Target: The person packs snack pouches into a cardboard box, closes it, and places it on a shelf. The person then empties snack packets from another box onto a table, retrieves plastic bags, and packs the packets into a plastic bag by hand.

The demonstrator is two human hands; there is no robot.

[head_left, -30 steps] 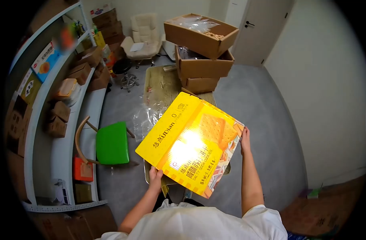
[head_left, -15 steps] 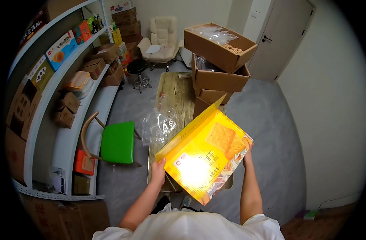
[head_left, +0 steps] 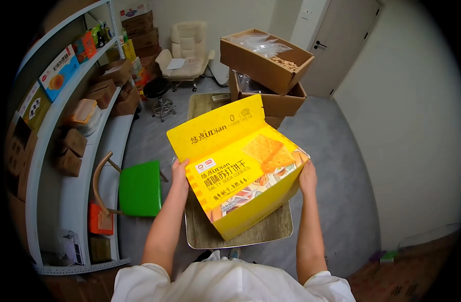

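A yellow cookie box printed "Salty Soda Cookies" is held up between both my hands, over the wooden table. Its top flap stands raised on the far side, and the box is tilted with its near yellow side showing. My left hand grips the left edge, thumb near the flap's fold. At the right end, my right hand is wrapped round the corner. The fingers behind and under the box are hidden.
Stacked cardboard boxes, the top one holding plastic bags and small tan pieces, stand at the table's far end. A green chair is on the left, beside a shelf unit loaded with boxes. Behind are a stool and a cream armchair.
The cookie box has been raised and tilted, so its near side and the print on the flap now show. Both hands moved up with it. The camera view has shifted slightly.
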